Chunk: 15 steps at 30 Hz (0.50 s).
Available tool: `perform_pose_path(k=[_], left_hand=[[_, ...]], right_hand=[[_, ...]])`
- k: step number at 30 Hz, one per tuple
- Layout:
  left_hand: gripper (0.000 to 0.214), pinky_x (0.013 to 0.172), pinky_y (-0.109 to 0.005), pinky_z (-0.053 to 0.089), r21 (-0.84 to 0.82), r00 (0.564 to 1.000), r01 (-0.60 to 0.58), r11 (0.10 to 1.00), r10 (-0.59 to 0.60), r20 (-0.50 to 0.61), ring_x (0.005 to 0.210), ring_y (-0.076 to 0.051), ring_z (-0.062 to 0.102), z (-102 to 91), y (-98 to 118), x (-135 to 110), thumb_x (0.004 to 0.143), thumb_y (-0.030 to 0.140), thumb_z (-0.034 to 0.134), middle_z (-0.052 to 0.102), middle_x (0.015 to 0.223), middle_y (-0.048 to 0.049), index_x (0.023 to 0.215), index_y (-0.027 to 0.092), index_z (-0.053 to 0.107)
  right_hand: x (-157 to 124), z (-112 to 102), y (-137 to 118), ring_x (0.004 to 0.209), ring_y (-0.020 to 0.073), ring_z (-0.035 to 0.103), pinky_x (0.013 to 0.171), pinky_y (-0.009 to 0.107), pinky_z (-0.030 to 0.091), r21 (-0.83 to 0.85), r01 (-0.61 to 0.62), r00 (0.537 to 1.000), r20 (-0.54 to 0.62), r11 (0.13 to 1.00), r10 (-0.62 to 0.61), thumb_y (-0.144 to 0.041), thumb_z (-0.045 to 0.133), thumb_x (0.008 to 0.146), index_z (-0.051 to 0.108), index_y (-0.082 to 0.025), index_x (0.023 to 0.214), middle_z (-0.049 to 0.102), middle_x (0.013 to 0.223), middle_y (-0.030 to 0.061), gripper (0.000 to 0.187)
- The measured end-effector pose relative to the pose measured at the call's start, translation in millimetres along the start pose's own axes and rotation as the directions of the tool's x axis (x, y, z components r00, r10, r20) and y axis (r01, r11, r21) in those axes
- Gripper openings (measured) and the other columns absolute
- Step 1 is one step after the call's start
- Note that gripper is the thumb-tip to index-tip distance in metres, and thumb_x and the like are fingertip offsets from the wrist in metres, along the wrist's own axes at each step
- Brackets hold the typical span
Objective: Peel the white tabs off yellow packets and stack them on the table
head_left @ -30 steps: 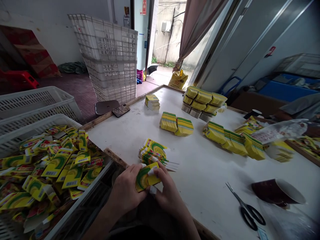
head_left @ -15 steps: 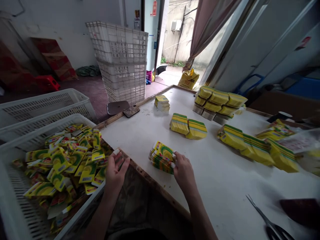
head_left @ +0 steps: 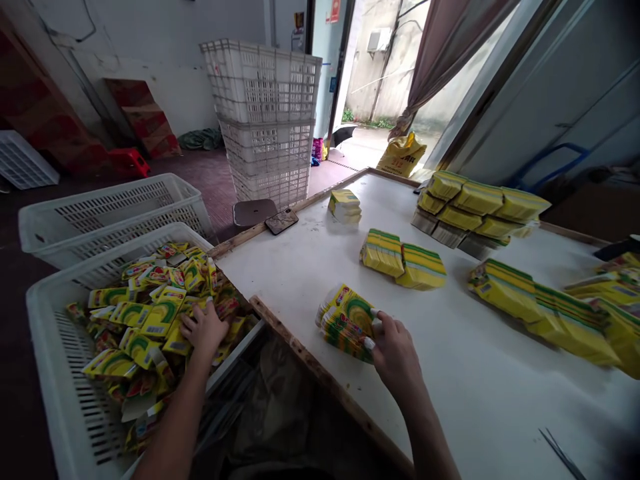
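My left hand (head_left: 206,328) is over the right side of a white plastic crate (head_left: 47,347) filled with loose yellow-and-green flattened cartons (head_left: 163,310). Its fingers are apart and touch the cartons; none is lifted. On the white table, my right hand (head_left: 397,350) grips the right end of a small stack of the same cartons (head_left: 350,320), thumb and fingers at its edge. The stack lies near the table's wooden front edge.
Paired bundles of cartons (head_left: 403,260) lie beyond the stack, a smaller bundle (head_left: 345,205) farther back. More bundles (head_left: 543,310) and a piled block (head_left: 475,203) are to the right. A phone (head_left: 281,221) lies at the left edge, scissors (head_left: 560,453) at lower right. Crates (head_left: 265,120) stand behind.
My left hand has gone from above the table edge left and down onto the cartons in the crate. My right hand still holds the stack. The view has turned slightly left.
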<state>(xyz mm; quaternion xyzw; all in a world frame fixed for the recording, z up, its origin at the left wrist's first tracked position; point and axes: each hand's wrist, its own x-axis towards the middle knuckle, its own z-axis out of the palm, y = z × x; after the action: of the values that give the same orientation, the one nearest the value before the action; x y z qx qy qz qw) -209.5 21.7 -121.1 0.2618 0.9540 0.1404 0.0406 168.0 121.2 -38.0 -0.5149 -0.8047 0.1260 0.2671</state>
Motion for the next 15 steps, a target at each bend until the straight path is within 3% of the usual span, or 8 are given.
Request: perform_pose_path(k=[5,8,11,15], left_hand=[[0.062,0.103,-0.062,0.031,0.076,0.999,0.031,0.997,-0.031,0.01,0.141,-0.05,0.022,-26.3,-18.7,82.3,0.093,0.045,0.043,0.023,0.157,-0.027,0.144,0.011,0.037],[0.069,0.092,-0.059,0.042,0.134,0.995,0.085,0.987,-0.09,0.031,0.133,-0.054,0.032,-49.3,-37.8,119.4,0.093,0.054,0.04,0.026,0.152,-0.0336,0.14,0.004,0.038],[0.067,0.086,-0.054,0.048,0.194,0.993,0.071,0.978,-0.088,0.076,0.122,-0.045,0.049,-60.1,-57.5,127.2,0.094,0.056,0.038,0.042,0.142,-0.029,0.138,0.006,0.037],[0.064,0.068,-0.04,0.051,0.18,0.966,-0.154,0.972,0.11,0.232,0.096,-0.037,0.065,-51.0,-82.7,98.3,0.089,0.05,0.046,0.061,0.119,-0.0249,0.135,0.005,0.043]], right_hand=[[-0.3,-0.1,5.1,0.09,0.029,0.057,0.083,0.045,0.05,0.047,-0.028,0.998,0.05,0.998,0.025,-0.021,0.052,0.082,0.052,-0.014,0.123,0.06,0.098,0.0125,0.041],[-0.4,0.1,5.5,0.09,0.0286,0.058,0.082,0.045,0.051,0.065,-0.038,0.998,0.046,0.997,0.035,-0.023,0.052,0.083,0.052,-0.015,0.123,0.059,0.099,0.0121,0.041],[-0.9,0.2,3.7,0.088,0.0273,0.059,0.079,0.043,0.052,0.097,-0.057,0.998,0.022,0.994,0.055,-0.025,0.052,0.082,0.052,-0.017,0.122,0.059,0.098,0.0108,0.041],[-1.2,-0.8,-0.5,0.082,0.0246,0.061,0.074,0.04,0.054,0.15,-0.081,0.996,-0.014,0.985,0.085,-0.025,0.053,0.08,0.053,-0.016,0.122,0.058,0.099,0.0104,0.043]])
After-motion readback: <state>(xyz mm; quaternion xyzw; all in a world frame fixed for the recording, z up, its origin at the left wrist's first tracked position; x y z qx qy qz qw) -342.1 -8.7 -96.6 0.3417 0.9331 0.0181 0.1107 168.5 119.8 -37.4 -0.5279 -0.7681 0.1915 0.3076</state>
